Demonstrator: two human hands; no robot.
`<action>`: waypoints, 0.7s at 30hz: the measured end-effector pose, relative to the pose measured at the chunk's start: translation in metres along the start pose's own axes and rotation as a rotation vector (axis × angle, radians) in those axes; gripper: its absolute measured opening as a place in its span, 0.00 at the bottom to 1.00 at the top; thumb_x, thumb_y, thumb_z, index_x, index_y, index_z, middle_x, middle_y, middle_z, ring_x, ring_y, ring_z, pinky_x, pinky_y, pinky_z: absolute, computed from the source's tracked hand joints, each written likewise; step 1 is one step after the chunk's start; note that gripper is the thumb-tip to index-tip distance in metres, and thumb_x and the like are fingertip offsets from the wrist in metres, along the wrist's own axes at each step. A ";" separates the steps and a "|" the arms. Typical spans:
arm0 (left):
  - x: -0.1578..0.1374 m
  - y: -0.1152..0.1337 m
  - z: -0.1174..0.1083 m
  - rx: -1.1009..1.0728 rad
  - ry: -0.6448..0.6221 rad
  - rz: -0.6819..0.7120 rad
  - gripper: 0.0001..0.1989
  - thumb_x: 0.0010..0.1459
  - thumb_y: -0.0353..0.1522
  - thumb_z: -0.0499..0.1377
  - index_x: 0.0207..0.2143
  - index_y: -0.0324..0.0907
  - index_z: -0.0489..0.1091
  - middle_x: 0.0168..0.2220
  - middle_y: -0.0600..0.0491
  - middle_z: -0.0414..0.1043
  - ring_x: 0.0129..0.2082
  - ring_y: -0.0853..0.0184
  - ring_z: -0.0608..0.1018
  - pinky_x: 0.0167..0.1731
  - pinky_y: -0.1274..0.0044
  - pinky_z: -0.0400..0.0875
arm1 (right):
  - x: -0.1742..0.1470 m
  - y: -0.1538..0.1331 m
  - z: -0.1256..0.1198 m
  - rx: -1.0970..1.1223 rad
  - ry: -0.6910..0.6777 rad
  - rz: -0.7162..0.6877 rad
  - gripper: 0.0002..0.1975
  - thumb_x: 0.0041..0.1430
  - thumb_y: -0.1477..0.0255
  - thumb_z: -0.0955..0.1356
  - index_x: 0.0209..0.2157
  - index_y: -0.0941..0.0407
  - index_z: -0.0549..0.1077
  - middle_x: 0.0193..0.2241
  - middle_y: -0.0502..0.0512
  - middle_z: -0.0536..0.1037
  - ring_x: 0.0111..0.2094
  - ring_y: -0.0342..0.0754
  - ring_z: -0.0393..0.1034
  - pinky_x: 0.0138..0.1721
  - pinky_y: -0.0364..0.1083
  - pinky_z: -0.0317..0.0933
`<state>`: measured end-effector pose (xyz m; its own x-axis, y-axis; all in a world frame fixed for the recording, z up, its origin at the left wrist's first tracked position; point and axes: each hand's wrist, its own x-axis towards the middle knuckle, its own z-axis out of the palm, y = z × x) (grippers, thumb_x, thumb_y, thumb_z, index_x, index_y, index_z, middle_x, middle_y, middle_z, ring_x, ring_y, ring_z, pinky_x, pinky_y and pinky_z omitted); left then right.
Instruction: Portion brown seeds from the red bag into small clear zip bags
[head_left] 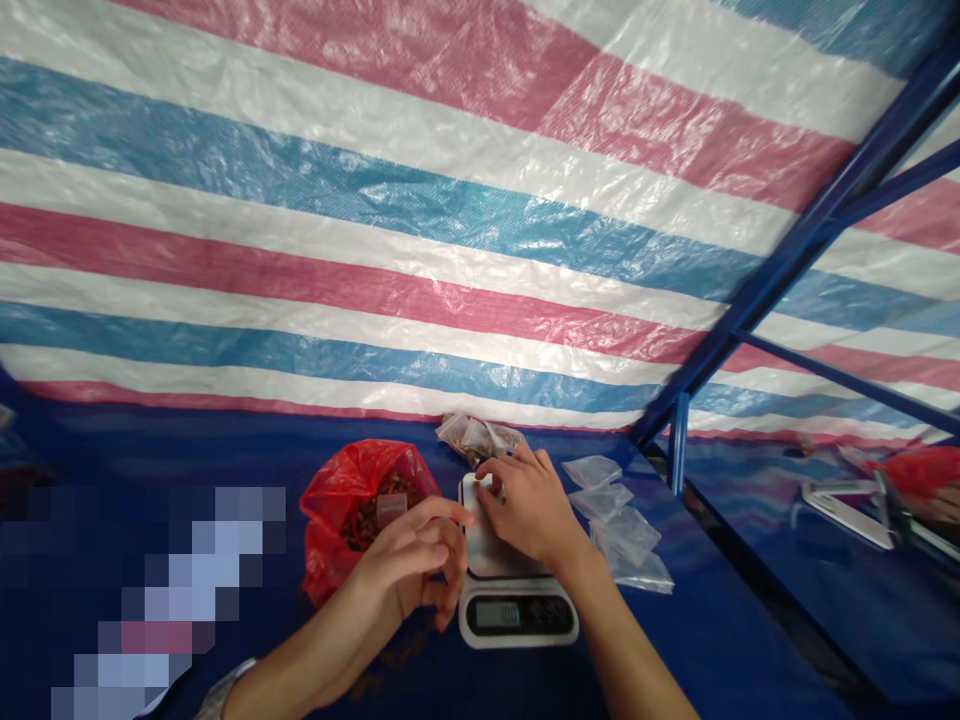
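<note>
A white digital scale (517,640) is in front of me on the blue surface, its display showing what looks like 100. My right hand (529,505) is over the silver weighing plate (499,555), fingers bent and fingertips drawn together near its far left corner; anything between them is too small to make out. At the plate's left edge is my left hand (424,555), its fingers loosely curled and apart, with nothing visible in them. Left of the scale stands an open red plastic bag (326,505) of small brownish pieces, with a small clear container (391,508) on top.
Several filled clear bags (476,435) lie behind the scale. Flat clear zip bags (619,530) overlap to its right. A blue metal frame (720,345) rises on the right before a striped plastic sheet (420,290). Farther right are a white-edged object (851,515) and red plastic (919,470).
</note>
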<state>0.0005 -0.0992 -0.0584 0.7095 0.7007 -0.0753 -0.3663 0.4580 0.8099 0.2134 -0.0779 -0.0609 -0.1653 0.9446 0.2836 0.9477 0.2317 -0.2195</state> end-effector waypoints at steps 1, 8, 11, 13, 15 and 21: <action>0.000 -0.001 -0.001 -0.002 -0.005 0.002 0.13 0.59 0.35 0.62 0.47 0.41 0.73 0.34 0.52 0.69 0.27 0.70 0.73 0.25 0.79 0.69 | 0.000 0.000 0.001 0.011 -0.003 0.004 0.07 0.65 0.71 0.69 0.41 0.52 0.80 0.36 0.58 0.83 0.45 0.58 0.69 0.48 0.56 0.54; 0.002 -0.001 -0.006 0.018 0.015 0.054 0.12 0.61 0.34 0.61 0.47 0.42 0.73 0.34 0.52 0.69 0.28 0.70 0.73 0.26 0.79 0.68 | 0.004 0.010 -0.006 0.243 0.048 0.057 0.16 0.61 0.77 0.68 0.49 0.48 0.78 0.37 0.52 0.83 0.46 0.56 0.70 0.50 0.55 0.53; 0.004 0.001 -0.008 0.046 0.022 0.077 0.11 0.60 0.34 0.61 0.45 0.42 0.73 0.33 0.53 0.69 0.26 0.71 0.72 0.25 0.79 0.66 | 0.005 0.028 -0.017 0.438 0.163 0.136 0.14 0.63 0.70 0.69 0.50 0.49 0.77 0.38 0.52 0.82 0.43 0.54 0.71 0.51 0.55 0.56; 0.003 0.001 -0.009 0.124 0.018 0.095 0.11 0.61 0.36 0.61 0.45 0.43 0.73 0.34 0.53 0.69 0.26 0.71 0.72 0.25 0.79 0.66 | 0.005 0.040 -0.022 0.533 0.213 0.184 0.14 0.62 0.66 0.70 0.49 0.51 0.78 0.39 0.54 0.82 0.41 0.53 0.71 0.49 0.53 0.59; 0.000 0.001 -0.008 0.327 0.069 0.153 0.11 0.65 0.38 0.59 0.46 0.44 0.72 0.34 0.53 0.70 0.26 0.70 0.72 0.27 0.77 0.66 | 0.006 0.049 -0.020 0.597 0.207 0.205 0.15 0.61 0.64 0.70 0.48 0.52 0.78 0.39 0.55 0.82 0.41 0.53 0.71 0.47 0.52 0.61; 0.006 -0.001 0.006 1.399 0.376 0.507 0.09 0.66 0.31 0.54 0.40 0.45 0.75 0.37 0.49 0.73 0.41 0.59 0.75 0.44 0.69 0.68 | 0.011 0.051 0.004 0.691 0.113 0.166 0.13 0.60 0.65 0.70 0.44 0.54 0.80 0.39 0.55 0.83 0.43 0.53 0.75 0.50 0.53 0.63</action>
<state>0.0087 -0.0986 -0.0562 0.4215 0.8113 0.4051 0.4794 -0.5786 0.6599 0.2593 -0.0547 -0.0725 0.0312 0.9590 0.2818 0.5623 0.2163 -0.7982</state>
